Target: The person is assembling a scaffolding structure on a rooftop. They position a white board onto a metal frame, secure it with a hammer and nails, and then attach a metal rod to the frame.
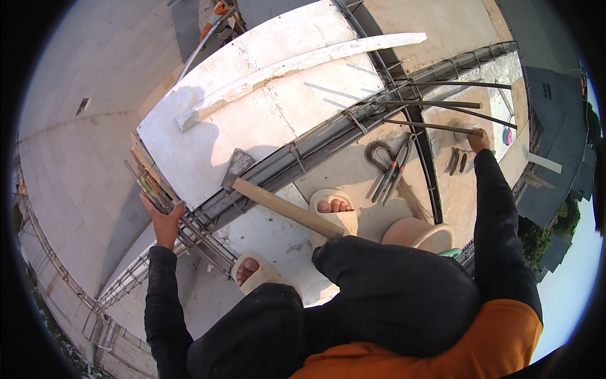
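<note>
My left hand (pixel 166 222) is at the left end of the long reinforcing cage (pixel 297 155), with thumb and fingers around a bundle of thin steel bars (pixel 151 189). Out to the right, my right hand (pixel 481 141) is closed on the end of a steel bar (pixel 435 127), one of several jutting right from the cage. A sledgehammer lies between my arms, its head (pixel 238 168) against the cage and its wooden handle (pixel 287 207) pointing toward my knee. Right of it, long-handled pincers (pixel 392 174) with red bands rest beside a coil of tie wire (pixel 379 151).
Pale panels (pixel 246 120) spread beyond the cage, with a long rough white strip (pixel 303 63) across them. By my sandalled feet stands a pale bucket (pixel 420 236). A pink round object (pixel 507 136) sits near the right edge. Part of an orange-clad person (pixel 218 12) shows far off.
</note>
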